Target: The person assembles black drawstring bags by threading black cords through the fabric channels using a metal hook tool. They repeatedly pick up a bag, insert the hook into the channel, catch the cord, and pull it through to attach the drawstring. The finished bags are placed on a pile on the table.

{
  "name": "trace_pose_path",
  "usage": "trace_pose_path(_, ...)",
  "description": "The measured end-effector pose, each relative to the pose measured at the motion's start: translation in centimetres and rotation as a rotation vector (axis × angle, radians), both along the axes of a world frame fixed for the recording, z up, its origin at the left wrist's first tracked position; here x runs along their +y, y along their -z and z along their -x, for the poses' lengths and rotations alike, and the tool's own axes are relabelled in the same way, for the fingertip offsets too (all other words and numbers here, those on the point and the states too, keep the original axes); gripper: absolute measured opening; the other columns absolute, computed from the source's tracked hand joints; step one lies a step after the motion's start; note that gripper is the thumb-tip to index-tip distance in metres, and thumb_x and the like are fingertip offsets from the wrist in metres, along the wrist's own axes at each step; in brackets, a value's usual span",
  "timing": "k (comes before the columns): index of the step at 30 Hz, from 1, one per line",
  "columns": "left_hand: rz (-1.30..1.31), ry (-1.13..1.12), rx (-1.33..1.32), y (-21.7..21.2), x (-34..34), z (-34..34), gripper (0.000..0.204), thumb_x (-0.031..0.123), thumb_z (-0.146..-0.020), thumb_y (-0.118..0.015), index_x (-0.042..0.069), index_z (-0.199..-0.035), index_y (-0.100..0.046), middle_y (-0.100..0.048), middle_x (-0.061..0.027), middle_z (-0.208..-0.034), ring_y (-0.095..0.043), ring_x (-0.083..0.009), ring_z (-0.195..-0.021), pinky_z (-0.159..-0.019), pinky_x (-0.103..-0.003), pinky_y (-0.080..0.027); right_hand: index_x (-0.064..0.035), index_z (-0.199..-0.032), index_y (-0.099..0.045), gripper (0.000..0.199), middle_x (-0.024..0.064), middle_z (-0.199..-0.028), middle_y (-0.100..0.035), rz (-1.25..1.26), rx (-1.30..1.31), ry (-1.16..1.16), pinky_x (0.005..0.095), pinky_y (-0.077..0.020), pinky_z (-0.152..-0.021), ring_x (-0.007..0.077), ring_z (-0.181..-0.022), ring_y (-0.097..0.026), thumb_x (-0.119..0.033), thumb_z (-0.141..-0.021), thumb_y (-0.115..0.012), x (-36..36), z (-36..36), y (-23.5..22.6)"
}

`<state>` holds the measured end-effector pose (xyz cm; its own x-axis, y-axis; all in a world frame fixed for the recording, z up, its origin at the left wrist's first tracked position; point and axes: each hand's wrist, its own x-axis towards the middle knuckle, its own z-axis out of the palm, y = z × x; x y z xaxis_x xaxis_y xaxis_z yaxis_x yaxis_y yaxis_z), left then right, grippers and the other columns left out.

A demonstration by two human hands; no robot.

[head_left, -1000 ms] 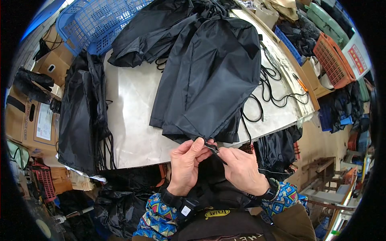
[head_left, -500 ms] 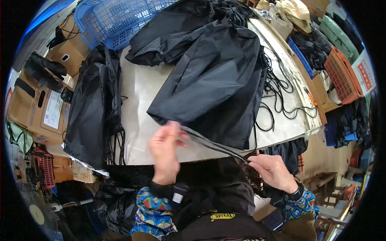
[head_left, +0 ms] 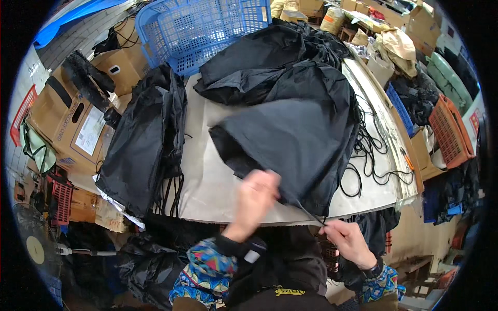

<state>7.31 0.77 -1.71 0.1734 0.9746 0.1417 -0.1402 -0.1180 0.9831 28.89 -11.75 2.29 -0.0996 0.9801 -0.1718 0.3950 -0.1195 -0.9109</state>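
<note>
A black fabric bag (head_left: 290, 140) lies on the pale table top (head_left: 199, 194), its open mouth facing left and its near edge raised. Against that edge is my left hand (head_left: 257, 197), blurred, with fingers curled closed; what they hold is hidden. My right hand (head_left: 350, 242), beyond the table's front edge, pinches a thin black cord (head_left: 311, 213) between thumb and fingers. The cord stretches taut from there up to the bag's near hem. More black bags (head_left: 249, 62) are heaped behind this one.
To the left, a stack of black bags (head_left: 142, 145) has cords dangling. Loose black cords (head_left: 371, 137) tangle at right, near an orange-handled tool (head_left: 407, 159). A blue plastic basket (head_left: 202, 31) stands at the back. Cardboard boxes (head_left: 67, 129) crowd the left; an orange crate (head_left: 450, 132) is right.
My left hand has moved right along the bag's near edge, and the bag's mouth has lifted open. The cord length showing between my hands is shorter. The view has shifted.
</note>
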Motion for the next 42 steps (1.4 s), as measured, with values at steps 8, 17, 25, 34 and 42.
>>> trace_pose_path(8, 0.155, 0.194, -0.105, -2.0, -2.0, -2.5, 0.013, 0.014, -0.092, -0.060, 0.000, -0.092, -0.059, -0.056, 0.0040, -0.072, -0.048, -0.0038, -0.064, -0.056, -0.022, -0.041, 0.0004, -0.099, -0.063, 0.019, -0.0047, -0.067, -0.052, -0.033, 0.276, 0.095, 0.0184, -0.0378, -0.055, 0.0028, -0.061, -0.046, -0.015, -0.096, -0.052, 1.6, 2.3, 1.7)
trace_pose_path(17, -0.493, 0.059, 0.355, -2.5, -3.0, -5.2, 0.008, 0.007, -0.090, -0.058, 0.000, -0.088, -0.055, -0.052, -0.0100, -0.062, -0.056, -0.0164, -0.056, -0.049, -0.034, -0.042, 0.0021, -0.096, -0.063, 0.014, 0.0121, -0.082, -0.064, -0.731, -0.285, 0.099, 0.0311, -0.0474, -0.071, 0.0225, -0.079, -0.061, -0.004, -0.083, -0.062, 3.3, 1.8, -0.1)
trace_pose_path(25, -1.152, 0.179, 1.176, -1.9, -1.2, -4.6, 0.021, 0.014, -0.074, -0.058, 0.017, -0.094, -0.064, -0.061, -0.0034, -0.063, -0.063, -0.0196, -0.055, -0.048, -0.034, -0.046, 0.0037, -0.101, -0.056, 0.041, 0.0181, -0.098, -0.064, -1.004, 0.374, 0.992, 0.0338, -0.0417, -0.089, 0.0215, -0.094, -0.058, -0.030, -0.102, -0.033, 0.4, -4.3, -3.7)
trace_pose_path(34, -1.100, 0.147, 1.489, 3.7, 10.3, 8.3, 0.007, 0.009, -0.070, -0.059, 0.010, -0.072, -0.065, -0.062, -0.0083, -0.065, -0.063, -0.0250, -0.069, -0.071, -0.037, -0.047, -0.0008, -0.111, -0.054, 0.032, -0.0064, -0.060, -0.026, -1.254, 0.367, 1.513, 0.0210, -0.0180, -0.039, 0.0030, -0.049, -0.025, -0.028, -0.100, -0.042, -19.3, -29.4, -5.6)
trace_pose_path(42, -0.154, 0.304, 0.639, 2.4, 0.7, 3.7, 0.055, -0.005, -0.073, -0.051, 0.000, -0.127, -0.048, -0.055, -0.0173, -0.116, -0.054, -0.0273, -0.105, -0.087, -0.035, -0.046, -0.0004, -0.118, -0.059, 0.034, -0.0102, -0.060, -0.040, 0.023, 0.351, 0.672, 0.0179, -0.0296, -0.045, 0.0018, -0.050, -0.035, -0.024, -0.095, -0.053, -2.7, -9.4, 0.8)
